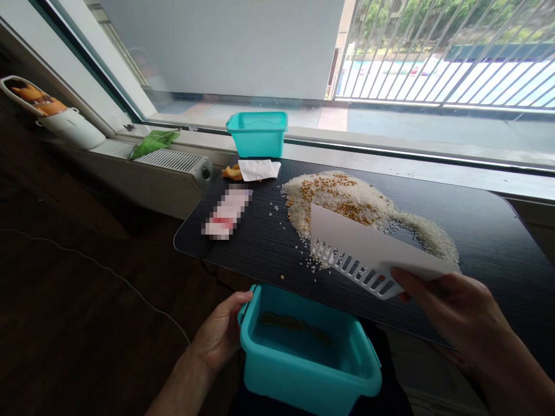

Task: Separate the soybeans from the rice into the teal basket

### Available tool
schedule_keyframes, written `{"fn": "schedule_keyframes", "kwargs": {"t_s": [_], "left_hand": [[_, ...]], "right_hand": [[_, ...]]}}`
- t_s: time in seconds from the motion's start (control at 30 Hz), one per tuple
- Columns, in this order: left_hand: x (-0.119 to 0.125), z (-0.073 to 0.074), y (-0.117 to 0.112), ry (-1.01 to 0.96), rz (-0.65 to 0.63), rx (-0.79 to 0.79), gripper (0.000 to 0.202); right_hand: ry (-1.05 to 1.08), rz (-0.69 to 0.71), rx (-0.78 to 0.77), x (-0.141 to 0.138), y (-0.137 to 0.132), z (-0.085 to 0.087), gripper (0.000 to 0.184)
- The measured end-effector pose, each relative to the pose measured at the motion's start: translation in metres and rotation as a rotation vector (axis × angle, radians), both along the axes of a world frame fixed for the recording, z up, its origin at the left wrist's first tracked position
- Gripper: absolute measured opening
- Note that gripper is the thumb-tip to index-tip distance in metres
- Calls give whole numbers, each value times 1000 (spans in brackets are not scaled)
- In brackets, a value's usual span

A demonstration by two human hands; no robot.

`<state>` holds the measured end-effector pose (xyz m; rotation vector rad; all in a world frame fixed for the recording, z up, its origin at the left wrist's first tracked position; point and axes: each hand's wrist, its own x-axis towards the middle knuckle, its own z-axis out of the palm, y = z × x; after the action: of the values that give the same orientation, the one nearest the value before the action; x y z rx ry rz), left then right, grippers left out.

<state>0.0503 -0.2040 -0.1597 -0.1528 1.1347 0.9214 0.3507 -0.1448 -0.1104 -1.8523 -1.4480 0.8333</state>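
My left hand [219, 333] is closed on the left rim of a teal plastic bin [303, 384], which sits below the table's front edge. A thin line of small dark grains [295, 325] lies on its floor. In my right hand [459, 306] is a flat white slotted plastic panel [347, 231], its row of slots along the lower edge. The panel is tilted in front of a spread pile of white rice [299, 199] mixed with yellow corn-like kernels [359, 212]. A greener patch of grains [440, 240] joins the pile at the right.
On the black table [485, 231], a second teal bin [260, 136] stands at the back, behind a white paper [260, 170] and a blurred-out flat item [228, 212]. A radiator [173, 164] with a green cloth [154, 143] is left. A cable [108, 271] crosses the floor.
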Motion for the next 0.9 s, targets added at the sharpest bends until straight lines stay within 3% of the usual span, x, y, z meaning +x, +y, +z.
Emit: {"fn": "schedule_keyframes", "kwargs": {"t_s": [0.57,0.9], "left_hand": [[-5,-4,-2,-4,2,24,11],[-5,-4,-1,-11,33,-2,9]], "right_hand": [[28,45,-16,1,-10,-4,39],[86,223,-76,0,-20,-10,27]]}}
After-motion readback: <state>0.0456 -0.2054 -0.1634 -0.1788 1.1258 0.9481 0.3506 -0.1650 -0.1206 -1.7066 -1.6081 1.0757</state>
